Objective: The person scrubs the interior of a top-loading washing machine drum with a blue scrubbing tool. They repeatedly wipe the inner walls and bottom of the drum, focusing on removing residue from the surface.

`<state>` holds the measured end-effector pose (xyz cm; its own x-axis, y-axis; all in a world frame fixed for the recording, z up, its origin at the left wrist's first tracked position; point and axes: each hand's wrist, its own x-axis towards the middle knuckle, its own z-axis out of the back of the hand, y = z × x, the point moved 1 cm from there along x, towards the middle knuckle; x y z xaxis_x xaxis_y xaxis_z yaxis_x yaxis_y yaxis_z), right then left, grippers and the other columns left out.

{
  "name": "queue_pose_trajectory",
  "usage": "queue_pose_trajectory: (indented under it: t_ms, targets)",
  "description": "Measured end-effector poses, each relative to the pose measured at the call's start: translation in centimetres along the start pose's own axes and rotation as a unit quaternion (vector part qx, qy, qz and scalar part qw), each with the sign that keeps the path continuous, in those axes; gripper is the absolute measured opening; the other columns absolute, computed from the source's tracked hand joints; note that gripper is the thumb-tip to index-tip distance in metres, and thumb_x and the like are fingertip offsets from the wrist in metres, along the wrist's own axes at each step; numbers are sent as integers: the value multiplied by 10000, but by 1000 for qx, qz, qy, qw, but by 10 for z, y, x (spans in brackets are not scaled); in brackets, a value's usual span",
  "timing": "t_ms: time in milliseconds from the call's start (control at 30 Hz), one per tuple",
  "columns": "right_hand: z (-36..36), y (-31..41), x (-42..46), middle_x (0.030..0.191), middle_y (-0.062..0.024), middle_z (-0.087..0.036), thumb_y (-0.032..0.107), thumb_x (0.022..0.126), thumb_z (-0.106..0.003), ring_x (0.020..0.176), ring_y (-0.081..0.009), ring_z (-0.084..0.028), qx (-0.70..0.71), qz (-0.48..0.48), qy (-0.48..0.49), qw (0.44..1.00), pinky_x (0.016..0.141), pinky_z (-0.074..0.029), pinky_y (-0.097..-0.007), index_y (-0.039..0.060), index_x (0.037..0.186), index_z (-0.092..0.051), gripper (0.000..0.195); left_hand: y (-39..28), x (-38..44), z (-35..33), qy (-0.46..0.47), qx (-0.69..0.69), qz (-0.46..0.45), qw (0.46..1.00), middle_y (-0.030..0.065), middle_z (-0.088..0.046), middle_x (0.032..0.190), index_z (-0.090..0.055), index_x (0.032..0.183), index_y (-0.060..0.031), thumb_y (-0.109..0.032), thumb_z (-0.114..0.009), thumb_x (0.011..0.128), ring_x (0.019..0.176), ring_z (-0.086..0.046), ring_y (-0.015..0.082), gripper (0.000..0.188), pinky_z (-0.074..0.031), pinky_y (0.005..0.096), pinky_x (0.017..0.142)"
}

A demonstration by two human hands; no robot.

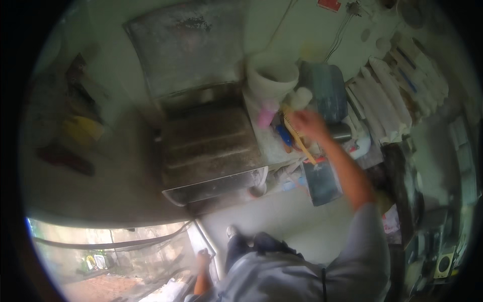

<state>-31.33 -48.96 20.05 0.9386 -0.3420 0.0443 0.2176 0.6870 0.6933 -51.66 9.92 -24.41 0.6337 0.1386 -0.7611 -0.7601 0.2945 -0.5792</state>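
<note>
My right hand [305, 122] reaches over the cluttered counter right of the stone sink, at a yellow brush [296, 136] with dark bristles; blur hides whether the fingers grip it. Next to the brush lie a blue-handled item [284, 136] and a pink cup [266, 114]. A large white bucket [273, 81] stands behind them, with a small white container [301, 98] beside it. A metal cylinder [339, 132] is just right of my wrist. My left hand [203, 256] hangs low by my side near a doorway edge, its fingers curled; what it may hold is not clear.
The sink or washboard basin [211, 139] fills the middle, with a grey panel [188, 45] behind. A dark bin [321, 183] hangs below the counter. Filled sacks [385, 98] are stacked at right. A bright opening to outdoors [113, 256] lies lower left.
</note>
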Motion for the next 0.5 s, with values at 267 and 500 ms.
queue_pose_trajectory:
  t_ms: [267,500]
  targets:
    - [134,82,222,759,-82,-674,438,802,-676,704,-223,-655,-160,240,-392,874,677,-517,-300,84,991,-675,401,18,0,36,-159,-45,-23,986,88,-563,605,-569,1028,42,-274,-557,913,401,-493,146,337,-389,296,328]
    - [258,73,406,1012,-98,-635,479,767,-679,1002,-280,-581,-391,212,-458,770,853,-478,-400,89,1221,-551,613,58,-77,-89,-274,-106,124,948,77,-535,577,-597,906,10,-261,-538,905,400,-469,176,277,-372,333,328]
